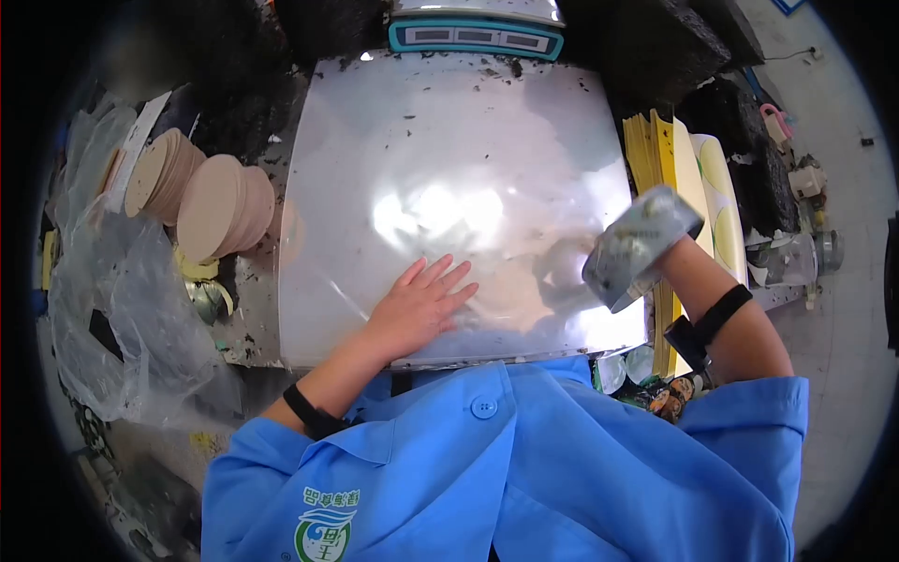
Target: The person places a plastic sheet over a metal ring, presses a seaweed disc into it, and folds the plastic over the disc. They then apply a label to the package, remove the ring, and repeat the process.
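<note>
My left hand lies flat on the shiny metal tabletop, near its front edge, fingers spread and holding nothing. On the right, a greyish-green printed packet, slightly blurred, is held up over the table's right edge by my right hand. The packet covers those fingers, so only the wrist and heel of the hand show. It looks like glossy film, but I cannot make out what is inside. Stacks of yellow-edged sheets stand just behind the packet.
A digital scale with a teal front stands at the back. On the left are stacks of round beige discs and crumpled clear plastic. Dark bundles are at the back right. A clear container lies on the right.
</note>
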A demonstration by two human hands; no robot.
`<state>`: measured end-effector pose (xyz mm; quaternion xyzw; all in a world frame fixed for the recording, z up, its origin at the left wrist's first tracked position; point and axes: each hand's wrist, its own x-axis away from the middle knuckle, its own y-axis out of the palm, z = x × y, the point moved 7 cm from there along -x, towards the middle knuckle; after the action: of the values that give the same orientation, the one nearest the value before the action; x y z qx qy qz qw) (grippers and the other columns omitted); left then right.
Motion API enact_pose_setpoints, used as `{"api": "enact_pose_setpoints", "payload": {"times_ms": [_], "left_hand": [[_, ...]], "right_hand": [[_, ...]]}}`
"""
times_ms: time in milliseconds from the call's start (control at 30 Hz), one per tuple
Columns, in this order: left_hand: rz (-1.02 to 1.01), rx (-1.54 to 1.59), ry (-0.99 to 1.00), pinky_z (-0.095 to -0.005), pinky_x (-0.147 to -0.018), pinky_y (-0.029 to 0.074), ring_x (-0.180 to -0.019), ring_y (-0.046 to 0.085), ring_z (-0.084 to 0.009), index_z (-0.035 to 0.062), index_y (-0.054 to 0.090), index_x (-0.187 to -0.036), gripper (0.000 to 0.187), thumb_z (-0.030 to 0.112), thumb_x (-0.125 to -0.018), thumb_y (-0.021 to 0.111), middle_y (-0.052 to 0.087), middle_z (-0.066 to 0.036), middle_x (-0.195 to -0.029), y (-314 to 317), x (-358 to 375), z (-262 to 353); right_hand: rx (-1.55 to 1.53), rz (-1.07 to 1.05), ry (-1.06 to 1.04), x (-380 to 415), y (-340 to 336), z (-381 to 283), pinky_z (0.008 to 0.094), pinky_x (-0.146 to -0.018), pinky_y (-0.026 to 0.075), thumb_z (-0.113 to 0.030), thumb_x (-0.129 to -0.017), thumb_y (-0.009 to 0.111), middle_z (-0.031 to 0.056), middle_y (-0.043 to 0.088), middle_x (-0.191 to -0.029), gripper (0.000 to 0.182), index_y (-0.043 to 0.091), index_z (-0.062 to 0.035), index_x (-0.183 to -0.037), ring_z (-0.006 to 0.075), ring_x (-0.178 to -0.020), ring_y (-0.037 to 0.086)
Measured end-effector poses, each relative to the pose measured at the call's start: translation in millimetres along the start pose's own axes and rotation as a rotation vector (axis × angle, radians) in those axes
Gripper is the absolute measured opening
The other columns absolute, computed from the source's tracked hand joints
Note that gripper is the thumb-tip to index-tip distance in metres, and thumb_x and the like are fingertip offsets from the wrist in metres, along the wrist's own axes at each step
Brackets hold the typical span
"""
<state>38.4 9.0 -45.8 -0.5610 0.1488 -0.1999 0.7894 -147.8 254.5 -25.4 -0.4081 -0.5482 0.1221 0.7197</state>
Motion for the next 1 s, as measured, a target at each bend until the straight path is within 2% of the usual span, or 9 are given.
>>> {"api": "enact_pose_setpoints", "payload": {"times_ms": [67, 200, 300, 500, 567, 667, 733, 867, 1000], "left_hand": [[0.063, -0.125, 0.063, -0.0444, -0.117, 0.027, -0.142, 0.034, -0.0286, 0.0114, 0.054, -0.136, 0.057, 0.034, -0.086, 0.067, 0.044, -0.01, -0.149, 2, -1, -5], [0.151, 0.094, 0.034, -0.0452, -0.108, 0.039, -0.132, 0.048, -0.0279, 0.0081, 0.062, -0.122, 0.041, 0.024, -0.084, 0.067, 0.056, -0.009, -0.138, -14, -8, -2], [0.33, -0.001, 0.114, -0.043, -0.093, 0.051, -0.117, 0.059, -0.028, 0.0059, 0.066, -0.106, 0.025, 0.018, -0.083, 0.066, 0.065, -0.009, -0.122, -22, -14, -9], [-0.061, 0.183, -0.174, -0.0351, -0.075, 0.055, -0.096, 0.068, -0.0244, 0.001, 0.068, -0.096, 0.022, 0.02, -0.092, 0.056, 0.071, -0.012, -0.099, -39, -89, -55], [-0.415, 0.94, -0.443, -0.0361, -0.067, 0.055, -0.077, 0.069, -0.0237, -0.0033, 0.066, -0.091, 0.031, 0.022, -0.097, 0.049, 0.07, -0.014, -0.087, -22, -108, -87], [-0.077, 1.147, -0.42, -0.0351, -0.065, 0.054, -0.068, 0.067, -0.022, -0.0033, 0.065, -0.089, 0.035, 0.025, -0.097, 0.046, 0.069, -0.013, -0.081, -73, -132, -118], [0.01, 1.07, -0.403, -0.0366, -0.065, 0.054, -0.069, 0.067, -0.0237, -0.0015, 0.064, -0.087, 0.033, 0.025, -0.097, 0.047, 0.069, -0.013, -0.08, -121, -122, -98], [0.194, 0.314, -0.199, -0.0407, -0.063, 0.051, -0.077, 0.066, -0.0315, 0.003, 0.057, -0.082, 0.026, 0.025, -0.094, 0.053, 0.065, -0.013, -0.078, -167, -80, -23], [0.333, 0.126, -0.003, -0.0426, -0.068, 0.052, -0.087, 0.065, -0.0313, 0.0019, 0.058, -0.087, 0.025, 0.026, -0.093, 0.055, 0.065, -0.012, -0.093, -129, -39, 17]], "right_hand": [[-0.216, -0.278, 0.259, 30, -46, -18, 0.0423, -0.087, 0.05, -0.046, -0.091, 0.057, 0.0138, 0.071, -0.103, 0.041, 0.073, -0.0117, -0.105, 0.0308, -0.099, 0.067], [-0.883, 0.391, 0.115, 52, -38, -19, 0.0401, -0.089, 0.05, -0.035, -0.094, 0.057, 0.0118, 0.07, -0.107, 0.034, 0.068, -0.0109, -0.115, 0.0311, -0.1, 0.066], [-0.59, 0.584, 0.106, 46, -48, -66, 0.0413, -0.085, 0.051, -0.026, -0.092, 0.061, 0.0137, 0.069, -0.1, 0.027, 0.069, -0.0092, -0.111, 0.0332, -0.094, 0.065], [-0.515, 0.711, 0.342, 65, -106, -40, 0.0428, -0.067, 0.051, -0.022, -0.086, 0.063, 0.0129, 0.066, -0.081, 0.015, 0.068, -0.0091, -0.092, 0.0334, -0.076, 0.064], [-0.371, 0.969, 0.112, 98, -130, -73, 0.0392, -0.066, 0.052, -0.017, -0.08, 0.065, 0.0105, 0.069, -0.085, 0.016, 0.068, -0.0087, -0.094, 0.0295, -0.077, 0.066], [-0.236, 0.987, -0.37, 116, -125, -147, 0.0326, -0.068, 0.053, -0.014, -0.074, 0.062, 0.0033, 0.068, -0.091, 0.022, 0.066, -0.0079, -0.094, 0.0193, -0.082, 0.067], [-0.23, 0.455, -0.393, 70, -64, -167, 0.0357, -0.062, 0.052, -0.016, -0.078, 0.06, 0.0035, 0.065, -0.079, 0.012, 0.063, -0.0099, -0.088, 0.0219, -0.076, 0.067], [-0.257, 0.584, -0.212, 9, -104, -157, 0.0375, -0.067, 0.052, -0.017, -0.083, 0.058, 0.0074, 0.065, -0.075, 0.011, 0.063, -0.0094, -0.09, 0.0232, -0.078, 0.066], [-0.418, 0.837, -0.191, -25, -124, -135, 0.0404, -0.087, 0.05, -0.015, -0.088, 0.055, 0.0168, 0.064, -0.113, 0.032, 0.06, -0.0053, -0.118, 0.0308, -0.106, 0.061]]}}
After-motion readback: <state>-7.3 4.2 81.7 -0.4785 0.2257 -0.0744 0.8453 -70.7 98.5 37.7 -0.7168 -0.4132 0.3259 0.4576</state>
